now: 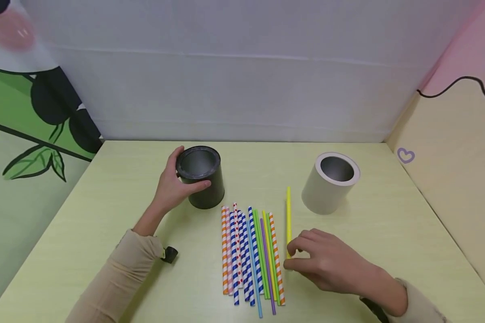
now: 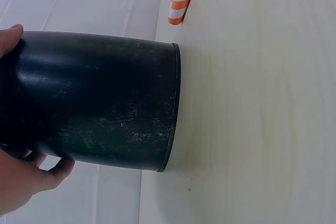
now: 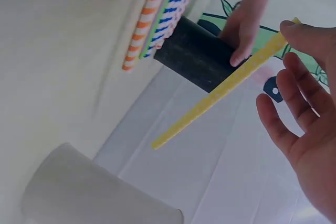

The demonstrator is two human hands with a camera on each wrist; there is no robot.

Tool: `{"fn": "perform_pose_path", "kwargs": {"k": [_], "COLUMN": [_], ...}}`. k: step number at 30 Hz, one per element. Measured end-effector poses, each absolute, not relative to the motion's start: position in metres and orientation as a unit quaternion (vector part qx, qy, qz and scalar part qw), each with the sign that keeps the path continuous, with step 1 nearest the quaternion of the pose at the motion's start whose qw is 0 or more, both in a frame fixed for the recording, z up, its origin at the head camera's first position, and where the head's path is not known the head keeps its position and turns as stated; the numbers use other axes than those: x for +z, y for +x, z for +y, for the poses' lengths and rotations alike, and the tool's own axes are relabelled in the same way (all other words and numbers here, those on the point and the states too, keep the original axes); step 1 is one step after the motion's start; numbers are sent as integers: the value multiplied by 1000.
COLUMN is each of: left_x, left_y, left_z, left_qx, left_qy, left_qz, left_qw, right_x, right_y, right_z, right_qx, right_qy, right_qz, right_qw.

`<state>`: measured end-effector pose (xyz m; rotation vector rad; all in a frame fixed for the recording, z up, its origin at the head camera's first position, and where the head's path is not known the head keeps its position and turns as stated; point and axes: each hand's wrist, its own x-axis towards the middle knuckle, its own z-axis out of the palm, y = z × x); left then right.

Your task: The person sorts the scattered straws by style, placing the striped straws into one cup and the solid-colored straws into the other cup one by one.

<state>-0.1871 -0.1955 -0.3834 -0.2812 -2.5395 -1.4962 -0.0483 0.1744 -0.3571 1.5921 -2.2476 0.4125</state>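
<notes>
In the head view my left hand [image 1: 171, 186] grips a black cylindrical cup [image 1: 210, 193] near its rim, thumb across the front and fingers round the far side. The cup [image 2: 105, 98] fills much of the left wrist view, its base at the tabletop. My right hand [image 1: 331, 262] pinches a yellow straw [image 1: 288, 211] near one end between thumb and index finger. The right wrist view shows this straw [image 3: 210, 100] raised off the table, with the other fingers loosely spread. To the left of that hand lies a row of straws [image 1: 242, 255], striped, dotted and plain.
A white cylindrical cup [image 1: 321, 197] stands upright at the right, beyond my right hand. The pale wooden table [image 1: 105, 215] meets a white back wall [image 1: 242, 98], with decorated panels on both sides. A small black object [image 1: 170, 255] shows at my left cuff.
</notes>
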Motion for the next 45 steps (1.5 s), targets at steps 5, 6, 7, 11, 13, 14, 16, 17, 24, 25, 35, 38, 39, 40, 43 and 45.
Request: {"fn": "perform_pose_path", "kwargs": {"k": [5,6,7,11,13,14,16,17,24,25,35,38,39,40,43,45], "left_x": [-384,-383,-383,-383,-383,-384,-384,-385,-385,-385,-387,-387,-386,-386,-385,-384], "left_y": [-187,-187,-187,-187,-187,-187,-187,-188,-189,-189,-189,-189,-189,-188,-187,-186], "left_z": [-197,-197,-197,-196,-196,-196,-196,-196,-194,-194,-194,-194,-194,-194,-193,-193], "left_qx": [-506,-507,-508,-509,-510,-512,-513,-513,-514,-514,-521,-524,-524,-525,-526,-526], "left_qy": [-88,-87,-87,-88,-90,-91,-91,-91,-95,-96,-91,-91,-91,-92,-93,-93], "left_qz": [-853,-853,-853,-852,-851,-850,-850,-850,-849,-849,-845,-844,-843,-843,-842,-842], "left_qw": [87,86,86,83,82,82,80,79,78,78,75,76,76,76,77,79], "right_x": [-332,-327,-322,-304,-296,-293,-286,-283,-269,-267,-254,-252,-252,-252,-253,-254], "right_y": [-57,-59,-61,-69,-74,-76,-81,-84,-99,-100,-112,-116,-118,-120,-125,-128], "right_z": [169,167,165,155,150,147,141,138,120,118,99,95,93,91,87,83], "right_qx": [151,154,158,185,205,215,236,247,313,323,368,374,381,389,414,430], "right_qy": [562,564,565,565,564,565,565,565,550,545,528,524,522,519,513,509], "right_qz": [-774,-766,-758,-727,-711,-704,-689,-681,-641,-638,-630,-634,-632,-629,-621,-614], "right_qw": [248,267,286,345,365,373,387,394,434,438,434,429,428,428,424,423]}}
